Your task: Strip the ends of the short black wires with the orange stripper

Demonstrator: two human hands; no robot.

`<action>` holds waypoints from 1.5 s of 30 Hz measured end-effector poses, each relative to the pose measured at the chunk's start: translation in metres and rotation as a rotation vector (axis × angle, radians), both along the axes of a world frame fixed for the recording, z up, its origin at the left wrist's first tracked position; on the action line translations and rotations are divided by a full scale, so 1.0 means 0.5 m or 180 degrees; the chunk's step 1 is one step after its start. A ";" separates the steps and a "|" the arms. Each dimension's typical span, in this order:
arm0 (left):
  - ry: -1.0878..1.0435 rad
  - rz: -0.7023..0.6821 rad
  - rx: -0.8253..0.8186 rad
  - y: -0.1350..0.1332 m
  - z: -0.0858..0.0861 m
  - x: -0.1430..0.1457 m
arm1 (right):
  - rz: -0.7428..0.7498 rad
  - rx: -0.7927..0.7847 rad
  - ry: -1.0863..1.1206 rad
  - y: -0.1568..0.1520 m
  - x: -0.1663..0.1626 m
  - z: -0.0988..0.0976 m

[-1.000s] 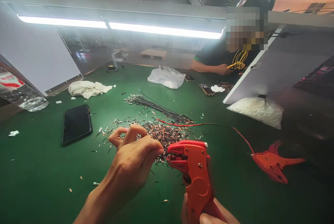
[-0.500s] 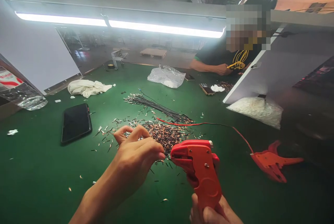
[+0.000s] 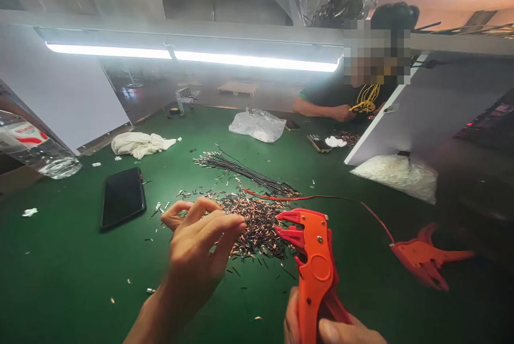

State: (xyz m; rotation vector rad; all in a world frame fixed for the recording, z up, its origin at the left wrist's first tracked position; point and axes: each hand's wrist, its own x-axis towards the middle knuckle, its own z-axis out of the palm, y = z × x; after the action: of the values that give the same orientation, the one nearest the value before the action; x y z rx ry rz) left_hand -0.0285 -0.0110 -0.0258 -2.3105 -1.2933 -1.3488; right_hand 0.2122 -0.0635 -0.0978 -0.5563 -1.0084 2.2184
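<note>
My right hand grips the handles of an orange wire stripper at the bottom of the view, its jaws parted and pointing up-left. My left hand hovers left of the jaws with thumb and fingertips pinched together; whether a wire piece sits between them is too small to see. Just behind both lies a heap of cut wire pieces with copper ends. A bundle of thin black wires lies further back on the green table.
A black phone lies at left, near a white cloth and a plastic bottle. A second orange stripper with a red wire lies at right. A bag of white parts, a clear bag and a seated person are beyond.
The stripper's jaws have opened and swung away from my left fingertips, which were at the jaws before. My left hand has shifted slightly left. The view has tilted down a little.
</note>
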 end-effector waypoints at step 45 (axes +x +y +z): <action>-0.1209 -0.1221 -0.1726 -0.024 0.007 0.028 | -0.0154 -0.2198 0.1095 -0.012 -0.036 -0.016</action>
State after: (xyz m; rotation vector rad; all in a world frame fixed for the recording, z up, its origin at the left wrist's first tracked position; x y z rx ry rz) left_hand -0.0148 -0.0229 -0.0220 -2.8813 -1.5321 -1.8115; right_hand 0.1942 -0.0694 -0.1059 -0.4492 -0.0347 2.4806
